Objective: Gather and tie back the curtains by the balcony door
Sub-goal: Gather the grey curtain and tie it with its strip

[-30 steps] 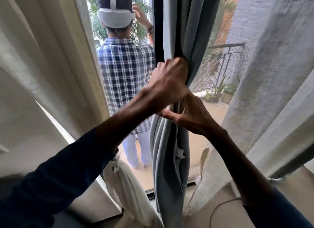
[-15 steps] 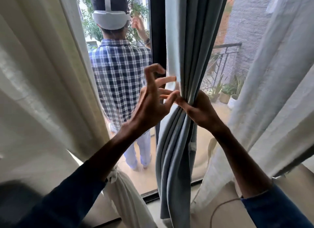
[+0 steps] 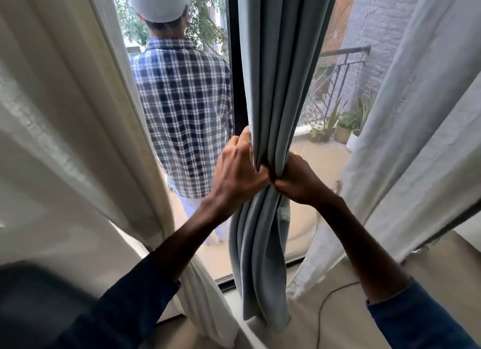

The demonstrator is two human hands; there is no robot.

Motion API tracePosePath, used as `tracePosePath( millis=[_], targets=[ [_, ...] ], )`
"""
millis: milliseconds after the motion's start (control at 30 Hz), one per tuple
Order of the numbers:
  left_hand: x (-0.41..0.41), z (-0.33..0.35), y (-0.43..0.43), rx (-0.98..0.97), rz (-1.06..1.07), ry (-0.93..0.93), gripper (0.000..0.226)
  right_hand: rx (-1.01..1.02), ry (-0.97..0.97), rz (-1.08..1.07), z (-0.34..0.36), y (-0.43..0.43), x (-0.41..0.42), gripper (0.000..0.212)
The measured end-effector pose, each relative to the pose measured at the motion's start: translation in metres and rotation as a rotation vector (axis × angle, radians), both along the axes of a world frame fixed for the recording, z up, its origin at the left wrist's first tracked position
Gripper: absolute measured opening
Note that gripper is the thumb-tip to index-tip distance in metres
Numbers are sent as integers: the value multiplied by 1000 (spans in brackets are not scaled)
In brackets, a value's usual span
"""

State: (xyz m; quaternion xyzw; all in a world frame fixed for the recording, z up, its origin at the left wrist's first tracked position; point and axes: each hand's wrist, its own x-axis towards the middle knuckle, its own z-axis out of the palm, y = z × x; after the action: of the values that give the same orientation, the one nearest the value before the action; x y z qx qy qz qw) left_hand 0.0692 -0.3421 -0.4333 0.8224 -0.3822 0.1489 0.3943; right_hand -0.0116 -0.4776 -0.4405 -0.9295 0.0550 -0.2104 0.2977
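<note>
At a balcony door [image 3: 235, 62] with a dark frame, a person in dark blue sleeves gathers a grey curtain [image 3: 273, 88] that hangs down the centre of the frame, its folds pinched into a narrow waist at mid-height. The left hand [image 3: 235, 171] grips the curtain's left edge, fingers curled round the cloth. The right hand [image 3: 296, 179], clenched, holds the bunched folds from the right; the two hands touch at the pinch.

The room's pale floor [image 3: 346, 317] fills the lower right of the frame, crossed by one thin cable [image 3: 324, 300]. Beyond the glass lies a sandy balcony floor [image 3: 315, 161], closed off by a black metal railing [image 3: 335, 70] and a grey wall [image 3: 377, 23] in the upper right.

Three curtains are in view: the grey one, a cream curtain [image 3: 65, 114] filling the left of the frame, and a pale curtain [image 3: 416, 114] sweeping down the right.

One other person [image 3: 184, 109] stands on the balcony in the upper centre-left, back turned, in a checked shirt and a white head strap [image 3: 158, 2]. Two plant pots [image 3: 343, 134] can be made out by the railing.
</note>
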Motion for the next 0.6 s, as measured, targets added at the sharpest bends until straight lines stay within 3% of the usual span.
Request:
tracePosePath(
  millis=[67,233,300,467,600],
  targets=[
    [-1,-10,0,104,64,4,35,-18,42,-13,-7,3,0,22],
    [-3,-23,12,312,76,83,25,-12,153,-46,-20,-1,2,34],
    [-2,-30,18,364,78,145,32,15,159,-88,-25,-4,2,33],
    [-8,-50,20,346,-81,109,24,-20,154,-227,-36,2,0,25],
    [-8,-53,15,253,-206,320,22,-81,146,-177,-63,20,-4,37]
  ],
)
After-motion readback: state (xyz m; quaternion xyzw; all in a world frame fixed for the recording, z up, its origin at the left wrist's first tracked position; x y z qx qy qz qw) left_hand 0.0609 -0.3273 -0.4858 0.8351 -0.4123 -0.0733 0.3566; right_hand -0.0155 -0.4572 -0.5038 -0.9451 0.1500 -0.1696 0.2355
